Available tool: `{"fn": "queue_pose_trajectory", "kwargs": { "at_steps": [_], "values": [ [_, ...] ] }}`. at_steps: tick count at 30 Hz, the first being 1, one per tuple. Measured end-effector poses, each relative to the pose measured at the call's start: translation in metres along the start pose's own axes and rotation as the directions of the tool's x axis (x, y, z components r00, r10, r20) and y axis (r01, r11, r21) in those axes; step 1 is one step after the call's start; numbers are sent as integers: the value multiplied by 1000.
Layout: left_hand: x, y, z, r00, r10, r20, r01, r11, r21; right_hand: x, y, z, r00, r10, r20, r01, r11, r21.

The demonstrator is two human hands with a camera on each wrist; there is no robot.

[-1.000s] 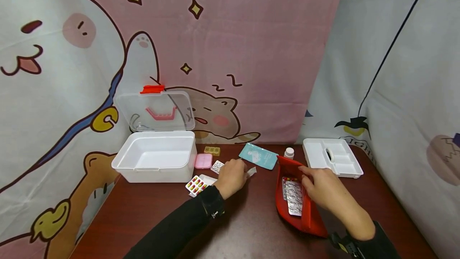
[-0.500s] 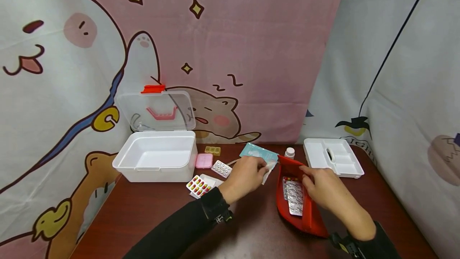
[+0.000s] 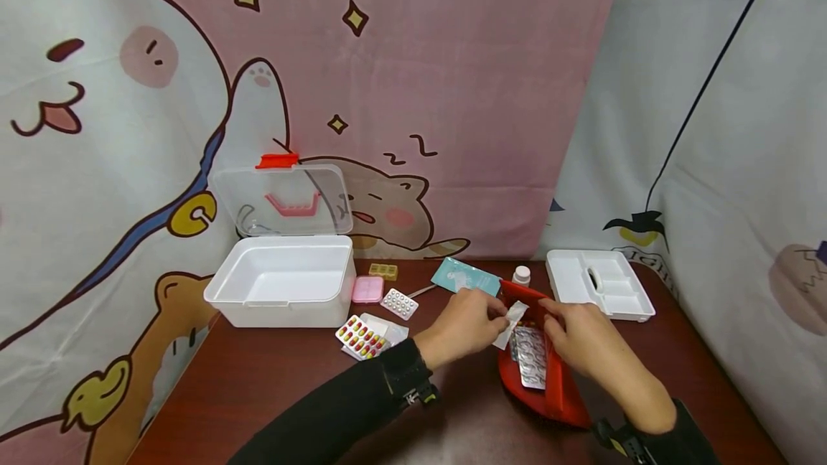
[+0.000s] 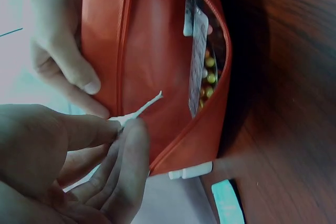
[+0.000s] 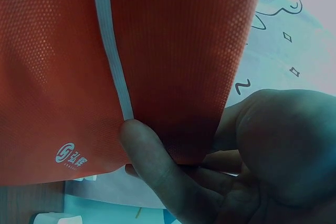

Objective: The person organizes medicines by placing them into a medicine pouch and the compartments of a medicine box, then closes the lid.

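Observation:
My left hand (image 3: 466, 323) pinches a small white packet (image 3: 510, 326) between thumb and fingers at the mouth of a red zip pouch (image 3: 567, 397). In the left wrist view the packet (image 4: 149, 104) looks thin and is seen nearly edge-on in front of the pouch's red inner side. Silver blister packs (image 3: 532, 359) lie inside the pouch, some with yellow pills showing. With thumb and fingers my right hand (image 3: 584, 336) grips the pouch's right upper edge and holds it open. The right wrist view shows the thumb on the pouch's outside (image 5: 173, 51), by a pale stripe.
A white box (image 3: 278, 313) with a raised clear lid stands left. Beside it lie a pink case (image 3: 367, 289), a yellow pill case (image 3: 383, 271) and blister packs (image 3: 399, 303). A light-blue packet (image 3: 466, 276), white bottle (image 3: 521, 276) and white divided tray (image 3: 629, 307) are behind the pouch.
My left hand has moved right with the white packet, from beside the blister packs to the pouch's mouth. The right hand has kept its grip on the pouch.

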State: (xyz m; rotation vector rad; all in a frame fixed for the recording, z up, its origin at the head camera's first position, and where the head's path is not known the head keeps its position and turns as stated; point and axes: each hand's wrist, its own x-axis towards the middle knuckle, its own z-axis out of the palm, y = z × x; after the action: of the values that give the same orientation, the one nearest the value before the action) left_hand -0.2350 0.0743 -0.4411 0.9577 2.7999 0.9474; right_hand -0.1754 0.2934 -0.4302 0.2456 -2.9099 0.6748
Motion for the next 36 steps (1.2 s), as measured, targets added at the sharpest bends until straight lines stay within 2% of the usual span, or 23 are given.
{"fn": "queue_pose_trajectory", "kwargs": {
  "at_steps": [8, 20, 24, 31, 36],
  "values": [
    [7, 14, 22, 997, -63, 37, 60, 995, 76, -1, 0, 1, 1000, -14, -28, 14, 1000, 11],
    [11, 26, 43, 994, -67, 89, 49, 982, 182, 0, 1, 2, 1000, -8, -11, 8, 1000, 20],
    [13, 26, 46, 994, -72, 83, 56, 983, 173, 0, 0, 2, 1000, -17, -9, 17, 1000, 21],
    [20, 27, 51, 989, -135, 58, 127, 985, 121, 0, -1, 2, 998, -45, -38, 45, 999, 12],
    [18, 27, 49, 992, -113, 52, 99, 970, 222, 0, 0, 2, 998, -45, -42, 46, 999, 12]
  ]
}}
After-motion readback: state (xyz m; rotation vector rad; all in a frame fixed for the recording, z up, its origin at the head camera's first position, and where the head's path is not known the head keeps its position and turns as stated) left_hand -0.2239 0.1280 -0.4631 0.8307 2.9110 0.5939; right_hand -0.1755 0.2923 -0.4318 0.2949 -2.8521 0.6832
